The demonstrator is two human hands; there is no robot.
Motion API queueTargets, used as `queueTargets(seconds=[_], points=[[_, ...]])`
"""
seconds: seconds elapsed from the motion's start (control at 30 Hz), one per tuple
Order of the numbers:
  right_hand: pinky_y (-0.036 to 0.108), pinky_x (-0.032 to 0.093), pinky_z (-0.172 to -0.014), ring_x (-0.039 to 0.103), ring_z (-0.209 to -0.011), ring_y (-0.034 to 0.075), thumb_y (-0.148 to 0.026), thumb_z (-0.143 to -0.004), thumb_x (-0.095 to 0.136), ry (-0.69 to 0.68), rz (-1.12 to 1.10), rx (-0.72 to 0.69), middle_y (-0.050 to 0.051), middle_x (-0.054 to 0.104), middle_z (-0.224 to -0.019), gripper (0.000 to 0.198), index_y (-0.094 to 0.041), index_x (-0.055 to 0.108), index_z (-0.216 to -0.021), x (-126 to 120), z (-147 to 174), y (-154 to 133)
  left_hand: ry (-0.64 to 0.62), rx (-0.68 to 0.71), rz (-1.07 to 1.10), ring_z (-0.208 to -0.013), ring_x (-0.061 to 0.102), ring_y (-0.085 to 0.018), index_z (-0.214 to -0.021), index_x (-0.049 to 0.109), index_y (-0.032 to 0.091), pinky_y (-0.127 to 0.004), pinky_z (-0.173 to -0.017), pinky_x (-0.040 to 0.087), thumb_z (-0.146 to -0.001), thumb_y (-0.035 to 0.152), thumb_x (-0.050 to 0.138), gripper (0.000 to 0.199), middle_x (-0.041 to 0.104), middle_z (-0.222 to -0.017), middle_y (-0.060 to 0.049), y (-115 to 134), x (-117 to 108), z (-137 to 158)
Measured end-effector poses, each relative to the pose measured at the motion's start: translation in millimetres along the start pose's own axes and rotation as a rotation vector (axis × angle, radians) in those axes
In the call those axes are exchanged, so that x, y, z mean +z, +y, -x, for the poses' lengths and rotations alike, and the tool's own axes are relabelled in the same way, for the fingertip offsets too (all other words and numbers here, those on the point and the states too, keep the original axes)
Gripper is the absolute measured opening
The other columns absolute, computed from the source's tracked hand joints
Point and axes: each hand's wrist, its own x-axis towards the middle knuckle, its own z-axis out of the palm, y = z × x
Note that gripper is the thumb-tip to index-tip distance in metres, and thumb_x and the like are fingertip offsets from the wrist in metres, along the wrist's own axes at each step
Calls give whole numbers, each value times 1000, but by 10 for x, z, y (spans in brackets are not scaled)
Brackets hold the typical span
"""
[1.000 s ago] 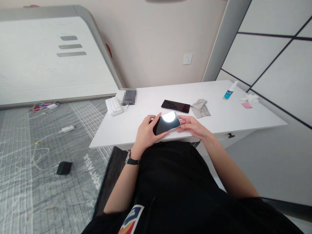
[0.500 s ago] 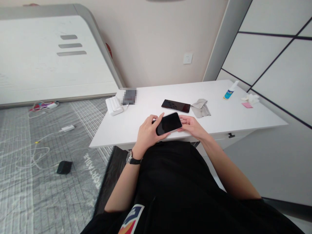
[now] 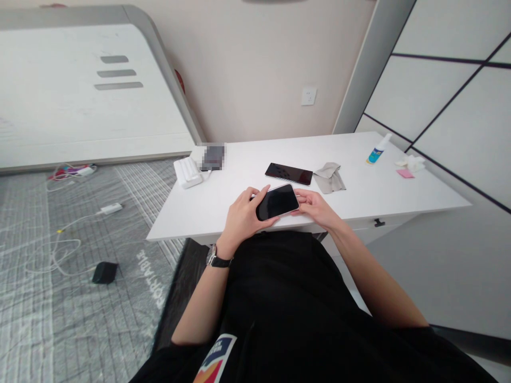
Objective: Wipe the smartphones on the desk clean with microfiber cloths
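A smartphone [image 3: 278,202] with a dark screen is held face up between my two hands, just over the front edge of the white desk. My left hand [image 3: 244,215] is closed round its left end, thumb along the far side. At the right end, my right hand [image 3: 313,206] grips the phone's edge; its fingertips are partly hidden behind it. Just beyond lies a second smartphone [image 3: 289,174], dark screen up. A crumpled grey cloth [image 3: 329,177] sits beside that phone's right end.
On the white desk [image 3: 375,191] stand a white charger-like box [image 3: 187,172] at the left and a spray bottle [image 3: 378,150] at the right. A pink slip [image 3: 405,174] lies by white tissue [image 3: 413,161]. Cables and a black adapter [image 3: 105,272] rest on the grey bedding.
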Motion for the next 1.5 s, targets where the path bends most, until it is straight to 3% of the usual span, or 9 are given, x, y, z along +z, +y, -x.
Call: queueTargets(seconds=[0.53, 0.77, 1.03, 1.37, 1.5], points=[[30, 59, -79, 74, -96, 21, -18, -65, 67, 1, -33, 38, 4, 79, -104, 53, -21, 73, -118, -7, -4, -6, -11, -6, 13, -106, 61, -26, -154, 44, 27, -38, -92, 51, -85, 59, 73, 81, 59, -122, -9, 1, -19, -5], [33, 57, -86, 74, -95, 22, -18, -68, 67, 7, -52, -35, 4, 79, -103, 53, -20, 71, -120, 9, 19, 0, -80, -17, 209, -103, 63, -24, -156, 40, 34, -36, -91, 52, -82, 60, 76, 86, 58, -119, -5, 42, -82, -6], [37, 58, -92, 75, -98, 22, -17, -67, 71, -83, -152, 16, 3, 80, -106, 55, -22, 71, -121, -35, 40, -19, -142, -44, 294, -100, 63, -25, -158, 38, 35, -37, -90, 52, -83, 63, 74, 88, 58, -115, -4, -3, -149, -22], [43, 59, -95, 77, -100, 27, -23, -74, 72, -70, -112, -19, 7, 79, -106, 51, -21, 62, -124, 86, 23, 16, -68, -14, 525, -111, 62, -24, -151, 49, 26, -37, -99, 49, -89, 45, 73, 69, 63, -126, -8, -14, -228, -7], [37, 59, -91, 78, -99, 24, -24, -78, 72, -99, -77, -62, 3, 79, -102, 65, -27, 44, -137, 103, 42, -22, -54, 25, 576, -127, 59, -28, -148, 51, 24, -43, -111, 45, -90, 44, 72, 65, 61, -140, -10, -23, -216, -8]])
